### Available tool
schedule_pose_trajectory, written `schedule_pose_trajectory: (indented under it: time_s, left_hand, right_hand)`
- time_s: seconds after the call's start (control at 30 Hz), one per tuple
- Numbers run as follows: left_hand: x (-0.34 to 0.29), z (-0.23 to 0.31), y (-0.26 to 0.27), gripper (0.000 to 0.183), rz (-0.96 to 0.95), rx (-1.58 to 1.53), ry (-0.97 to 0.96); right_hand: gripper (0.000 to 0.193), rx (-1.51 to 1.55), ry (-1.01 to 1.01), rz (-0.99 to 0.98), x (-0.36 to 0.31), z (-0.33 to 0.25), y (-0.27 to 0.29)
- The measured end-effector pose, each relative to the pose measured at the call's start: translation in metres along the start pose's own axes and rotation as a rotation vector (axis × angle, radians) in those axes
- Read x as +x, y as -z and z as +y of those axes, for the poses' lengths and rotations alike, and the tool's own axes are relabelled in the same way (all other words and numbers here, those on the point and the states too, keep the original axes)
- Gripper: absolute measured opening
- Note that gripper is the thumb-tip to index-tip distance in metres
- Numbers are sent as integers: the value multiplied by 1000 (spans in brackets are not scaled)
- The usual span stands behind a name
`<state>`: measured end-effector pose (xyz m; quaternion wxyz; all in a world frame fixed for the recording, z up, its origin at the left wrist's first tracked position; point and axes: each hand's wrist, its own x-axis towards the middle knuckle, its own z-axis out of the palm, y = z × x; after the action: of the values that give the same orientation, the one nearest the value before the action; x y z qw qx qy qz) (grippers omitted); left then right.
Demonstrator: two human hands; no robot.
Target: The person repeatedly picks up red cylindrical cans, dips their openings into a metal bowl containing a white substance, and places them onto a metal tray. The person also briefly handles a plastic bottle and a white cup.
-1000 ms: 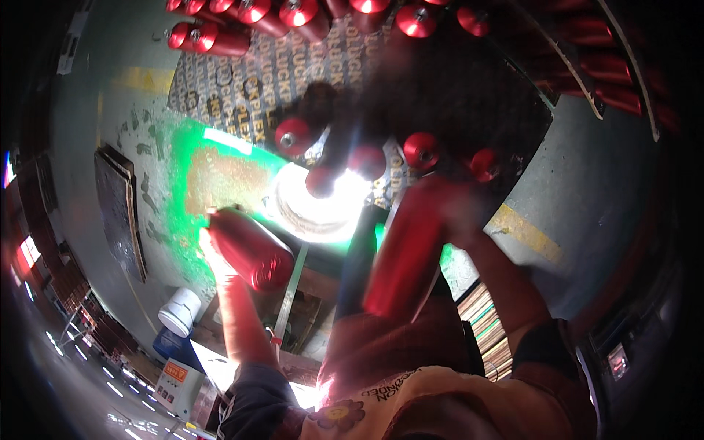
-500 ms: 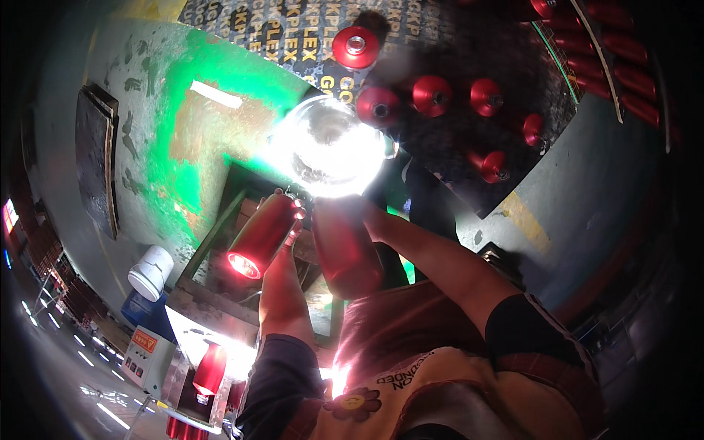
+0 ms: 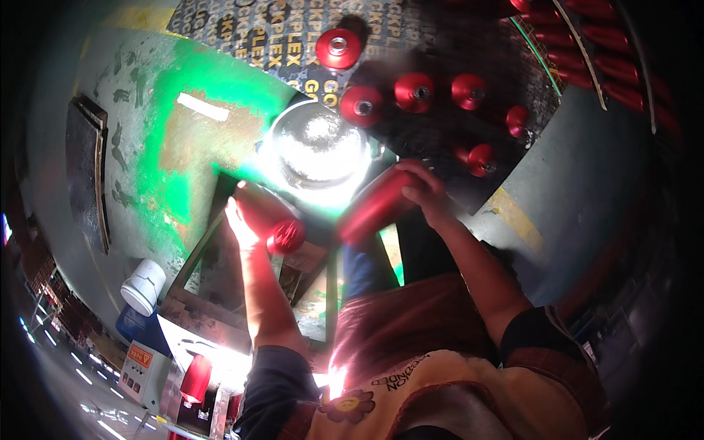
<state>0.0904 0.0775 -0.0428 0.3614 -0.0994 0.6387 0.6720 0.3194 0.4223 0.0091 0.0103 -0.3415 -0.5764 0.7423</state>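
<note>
My left hand [image 3: 240, 221] is wrapped around a shiny red metal bottle [image 3: 268, 207], which tilts with its lower end toward me. To its right, my right hand [image 3: 428, 189] grips the upper end of a second red metal bottle [image 3: 372, 205], slanted down to the left and smeared by motion. Just beyond both bottles glows a round, very bright lamp [image 3: 315, 158], its glare washing out what lies close by.
Several red bottles, one of them a red bottle [image 3: 338, 48] with a metal neck, stand on a dark printed board [image 3: 286, 44]. More red bottles [image 3: 587, 51] lie stacked at the far right. A white bucket [image 3: 144, 284] and a grey control box [image 3: 144, 375] stand at the left.
My hands have moved apart, the right one rightward and up with its bottle. Both bottles have changed their tilt; the left one's lower end now points right.
</note>
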Motion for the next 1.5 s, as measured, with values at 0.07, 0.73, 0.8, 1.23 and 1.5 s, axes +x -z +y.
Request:
schedule_pose_trajectory:
  time_s: [0.07,0.73,0.8,1.23,1.5]
  left_hand:
    - [22,23,-26,52,218,-144,-158]
    - [153,70,-213,28,261,1038,-1114]
    - [165,74,-222,24,9,658,-952]
    - [181,112,-251,32,-365,675,-327]
    - [104,90,-219,20,-49,765,-567]
  right_hand:
    - [41,-549,369,206,-4,-11,17]
    - [29,-641,709,323,49,3,46]
    - [29,-535,663,253,58,1,43]
    - [47,-364,282,-164,128,-44,-20]
    - [27,-146,235,-71,67,-48,-25]
